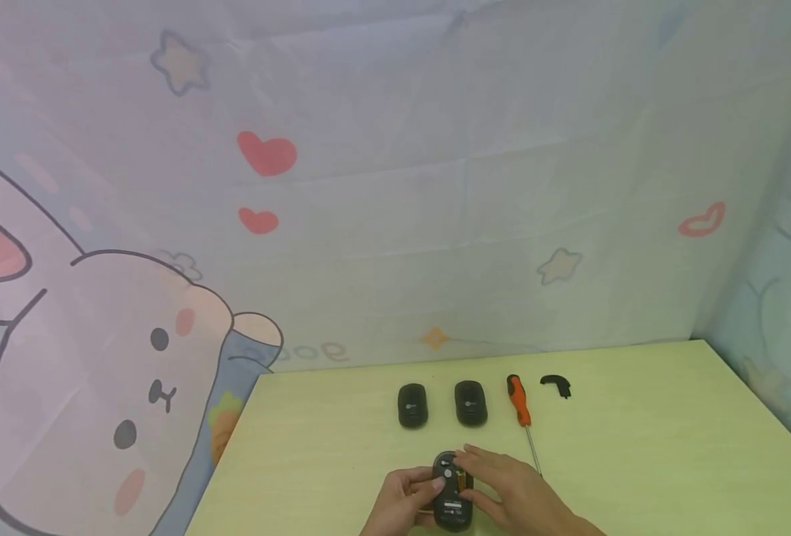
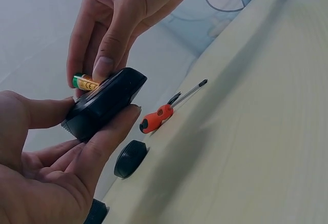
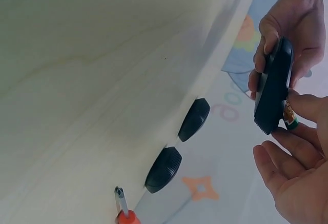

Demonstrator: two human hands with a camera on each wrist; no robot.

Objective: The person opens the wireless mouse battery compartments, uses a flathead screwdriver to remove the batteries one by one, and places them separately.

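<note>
The left hand (image 1: 402, 502) grips the mouse (image 1: 452, 514) underside up above the table (image 1: 328, 447), and the right hand (image 1: 519, 493) pinches the battery (image 2: 84, 82), one end jutting out; a slipping pinch or a tipped mouse could let the battery drop. Beyond lie two other mice (image 1: 412, 406) (image 1: 471, 403), a screwdriver (image 1: 519, 400) and a curved black piece (image 1: 557, 384), the screwdriver's tip near the right hand and easily knocked.

Head cam: high up, faces fwd + down at table (image 1: 328, 439) and printed cloth backdrop (image 1: 395, 186), farthest off. L wrist cam: close, steeply tilted, past L hand (image 2: 66, 178). R wrist cam: ditto, past R hand (image 3: 302, 178). All 3 share held mouse (image 2: 102, 108), screwdriver (image 2: 165, 112).
</note>
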